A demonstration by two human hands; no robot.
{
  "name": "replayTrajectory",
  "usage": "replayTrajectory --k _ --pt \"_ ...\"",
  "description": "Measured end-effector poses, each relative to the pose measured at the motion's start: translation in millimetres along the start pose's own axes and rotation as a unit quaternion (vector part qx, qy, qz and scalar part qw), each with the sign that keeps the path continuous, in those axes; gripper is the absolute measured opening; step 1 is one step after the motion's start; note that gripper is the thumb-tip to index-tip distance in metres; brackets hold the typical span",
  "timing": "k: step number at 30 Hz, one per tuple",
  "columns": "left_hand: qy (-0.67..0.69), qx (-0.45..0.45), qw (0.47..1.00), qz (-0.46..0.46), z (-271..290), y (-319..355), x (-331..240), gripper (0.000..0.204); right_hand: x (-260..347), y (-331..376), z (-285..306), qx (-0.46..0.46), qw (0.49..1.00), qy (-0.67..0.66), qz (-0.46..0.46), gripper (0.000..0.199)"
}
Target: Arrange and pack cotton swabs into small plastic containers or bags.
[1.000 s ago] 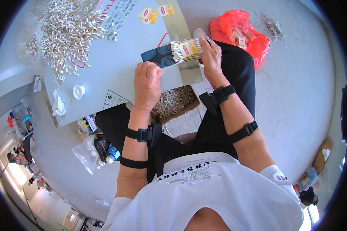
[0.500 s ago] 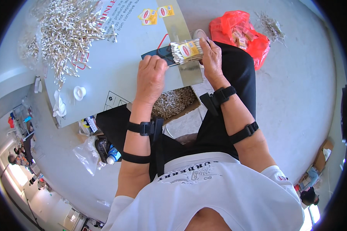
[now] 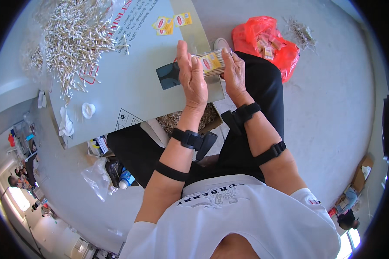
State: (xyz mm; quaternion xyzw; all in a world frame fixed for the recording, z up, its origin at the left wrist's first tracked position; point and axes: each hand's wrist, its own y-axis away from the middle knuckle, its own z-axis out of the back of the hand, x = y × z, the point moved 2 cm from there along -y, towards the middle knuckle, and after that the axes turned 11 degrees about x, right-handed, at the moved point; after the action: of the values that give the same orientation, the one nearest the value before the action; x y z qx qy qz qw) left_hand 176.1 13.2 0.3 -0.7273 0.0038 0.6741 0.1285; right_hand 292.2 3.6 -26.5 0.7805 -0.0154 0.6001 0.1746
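My right hand point(image 3: 234, 73) grips a clear pack of cotton swabs point(image 3: 211, 63) with a yellow label card inside, held over the table's right edge. Against the pack's left end rests my left hand point(image 3: 193, 82), palm turned in and fingers stretched out, covering the swab tips there. Just left of it, a dark flat sheet point(image 3: 167, 77) lies on the table. Farther up the table are several yellow label cards point(image 3: 164, 25). A large heap of loose cotton swabs point(image 3: 73, 39) spreads over the far left, partly in clear plastic.
The grey table point(image 3: 138, 82) carries a small white dish point(image 3: 88, 110) and crumpled white tissue point(image 3: 65, 123). Beneath its edge stands a box of swabs point(image 3: 212, 118). On the floor to the right are a red plastic bag point(image 3: 285, 60) with packs and a scattered pile of sticks point(image 3: 301, 33).
My left hand has moved right and opened from a closed pinch, now flat against the pack's end. The pack stays in my right hand.
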Motion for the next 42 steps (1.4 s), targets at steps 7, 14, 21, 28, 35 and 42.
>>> replayTrajectory --k 7,14,21,28,35,42 --pt "0.091 -0.024 0.996 -0.004 3 0 2 0.060 3 -11 9 -0.027 0.973 0.153 0.170 0.030" --pt "0.130 -0.029 0.991 -0.001 9 0 3 0.063 4 -9 17 0.029 0.979 -0.139 -0.144 0.033" --pt "0.117 -0.034 0.992 -0.002 3 1 1 0.061 -8 -10 7 -0.043 0.984 -0.129 -0.118 0.034" --pt "0.025 -0.053 0.998 -0.027 0 4 -1 0.055 -7 -8 7 -0.098 0.946 0.303 0.067 0.029" --pt "-0.083 -0.038 0.996 -0.025 3 5 0 0.056 -3 -4 -9 -0.045 0.970 -0.185 -0.153 0.033" --pt "0.001 -0.035 0.999 -0.016 -2 2 0 0.057 -14 -11 9 -0.031 0.996 0.085 0.029 0.047"
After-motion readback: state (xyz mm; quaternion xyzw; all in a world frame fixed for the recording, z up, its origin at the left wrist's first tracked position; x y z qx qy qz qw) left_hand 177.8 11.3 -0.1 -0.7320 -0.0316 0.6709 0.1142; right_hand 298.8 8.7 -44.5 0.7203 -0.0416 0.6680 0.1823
